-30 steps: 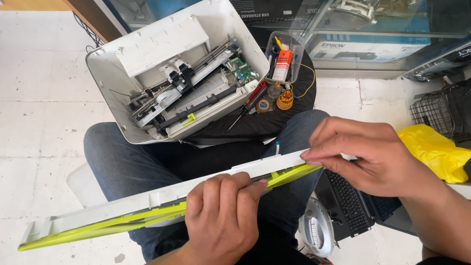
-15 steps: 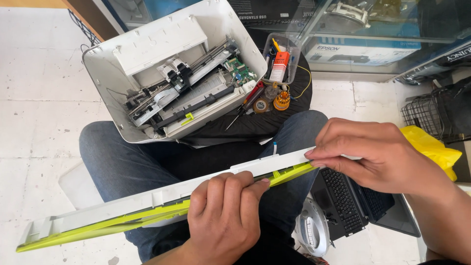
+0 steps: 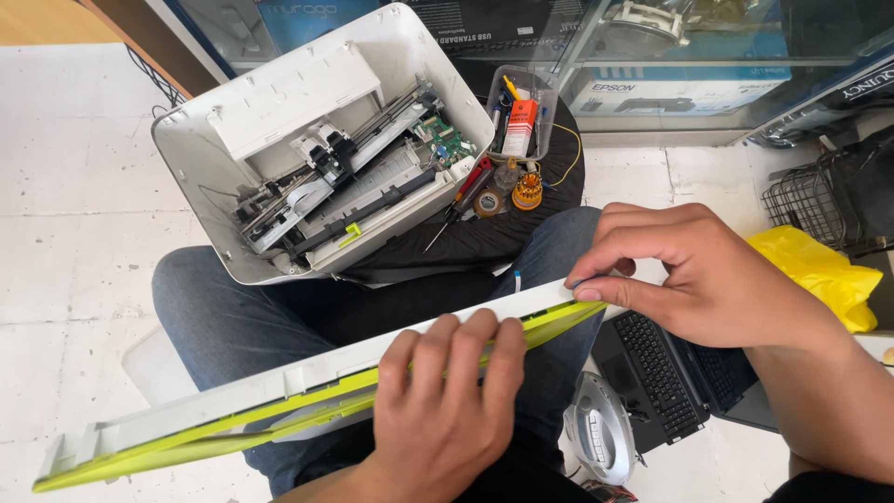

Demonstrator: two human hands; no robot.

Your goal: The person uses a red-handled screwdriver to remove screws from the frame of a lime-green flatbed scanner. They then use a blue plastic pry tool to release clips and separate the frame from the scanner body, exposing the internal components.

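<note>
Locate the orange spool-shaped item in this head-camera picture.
The orange spool-shaped item lies upper centre on the black round stool, right of the opened printer, below the clear tool tray.

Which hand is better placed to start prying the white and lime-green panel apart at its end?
Probably the right hand: its fingertips pinch the panel at its right end, on the seam. The left hand lies flat over the middle, seemingly steadying it.
</note>
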